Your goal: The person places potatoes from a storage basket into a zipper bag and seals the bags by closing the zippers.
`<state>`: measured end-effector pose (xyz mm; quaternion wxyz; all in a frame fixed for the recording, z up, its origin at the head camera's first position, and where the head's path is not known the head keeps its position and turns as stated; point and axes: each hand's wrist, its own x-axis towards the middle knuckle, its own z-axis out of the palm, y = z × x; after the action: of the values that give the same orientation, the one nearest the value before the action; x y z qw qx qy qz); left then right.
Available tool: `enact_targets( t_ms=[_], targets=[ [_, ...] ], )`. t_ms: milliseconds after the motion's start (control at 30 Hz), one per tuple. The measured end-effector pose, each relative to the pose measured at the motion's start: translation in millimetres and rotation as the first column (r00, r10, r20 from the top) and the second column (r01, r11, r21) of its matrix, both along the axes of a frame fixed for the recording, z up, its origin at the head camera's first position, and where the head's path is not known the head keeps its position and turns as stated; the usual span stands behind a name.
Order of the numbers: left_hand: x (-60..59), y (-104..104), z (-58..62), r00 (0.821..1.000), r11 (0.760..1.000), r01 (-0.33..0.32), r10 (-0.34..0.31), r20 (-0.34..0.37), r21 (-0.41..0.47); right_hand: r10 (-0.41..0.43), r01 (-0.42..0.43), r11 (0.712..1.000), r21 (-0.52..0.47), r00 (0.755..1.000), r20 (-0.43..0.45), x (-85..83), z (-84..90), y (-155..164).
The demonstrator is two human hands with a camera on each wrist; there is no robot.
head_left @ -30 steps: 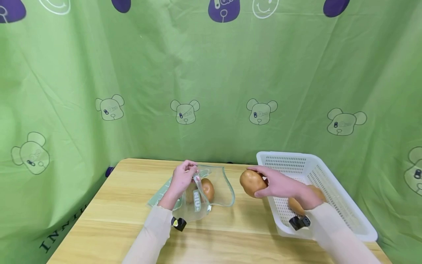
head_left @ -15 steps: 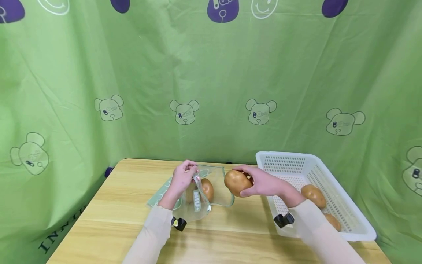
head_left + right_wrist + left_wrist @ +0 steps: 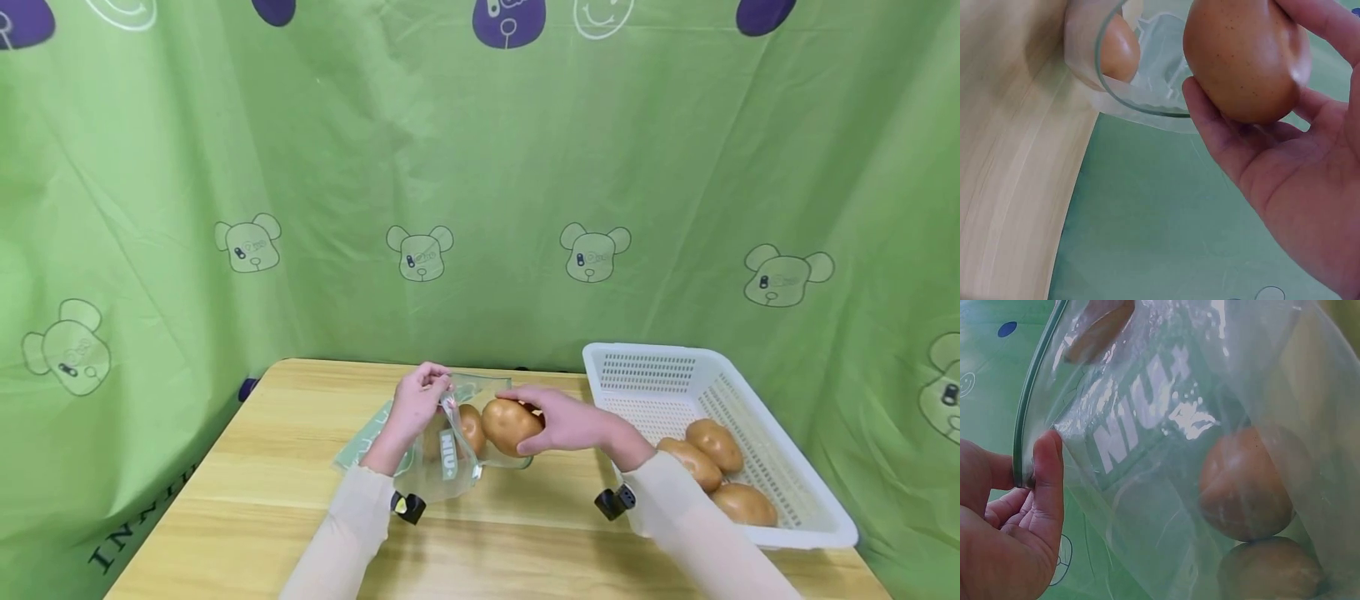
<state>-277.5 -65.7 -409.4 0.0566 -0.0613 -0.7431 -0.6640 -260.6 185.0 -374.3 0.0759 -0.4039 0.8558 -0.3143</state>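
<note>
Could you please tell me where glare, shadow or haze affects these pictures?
Left wrist: white glare streaks the clear bag, and the potatoes behind the plastic look hazy. Right wrist: a small bright highlight on the held potato, a shadow across part of the table. Head: brighter, with soft shadows on the table.

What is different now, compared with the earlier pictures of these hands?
The right hand carried its potato leftward, from beside the white basket to the open mouth of the clear zip bag. The left hand still pinches the bag's edge; bag and basket stayed in place.
</note>
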Motion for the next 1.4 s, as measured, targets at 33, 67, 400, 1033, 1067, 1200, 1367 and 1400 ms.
enact_targets(
  t_ms=[33, 67, 400, 1033, 1067, 1200, 1367, 1400],
  targets=[
    [-0.1, 0.2, 0.1, 1.0, 1.0, 0.0, 0.0, 0.0, -0.001, 0.003, -0.003, 1.0, 0.0, 1.0, 0.002, -0.5, -0.6, -1.3],
    [-0.2, 0.4, 0.3, 1.0, 1.0, 0.0, 0.0, 0.001, -0.001, 0.004, -0.004, 1.0, -0.001, 1.0, 0.009, -1.1, -1.3, -2.3],
    [-0.2, 1.3, -0.4, 1.0, 1.0, -0.004, 0.004, 0.005, 0.007, -0.012, 0.013, 1.0, -0.008, 0.997, 0.075, -8.1, -12.9, -13.1],
    [-0.8, 0.0, 1.0, 1.0, 1.0, -0.002, 0.002, -0.017, 0.009, 0.046, -0.044, 0.999, -0.02, 0.989, 0.139, -9.6, -28.5, -34.1],
    [-0.9, -0.2, 1.0, 1.0, 1.0, 0.004, -0.004, -0.02, 0.009, 0.055, -0.053, 0.998, -0.021, 0.989, 0.14, -10.0, -29.0, -35.2],
    [4.2, -0.6, 7.5, 0.999, 1.0, 0.02, -0.02, -0.03, 0.008, 0.074, -0.073, 0.997, -0.013, 0.988, 0.136, -11.9, -31.2, -39.2],
    [19.8, 0.5, 26.1, 0.999, 1.0, 0.012, -0.012, -0.037, 0.0, 0.063, -0.066, 0.998, 0.016, 0.99, 0.125, -13.4, -32.3, -42.7],
    [21.9, 0.6, 28.6, 0.999, 1.0, 0.009, -0.009, -0.042, -0.001, 0.061, -0.064, 0.998, 0.02, 0.99, 0.13, -13.4, -32.0, -43.2]
  ],
)
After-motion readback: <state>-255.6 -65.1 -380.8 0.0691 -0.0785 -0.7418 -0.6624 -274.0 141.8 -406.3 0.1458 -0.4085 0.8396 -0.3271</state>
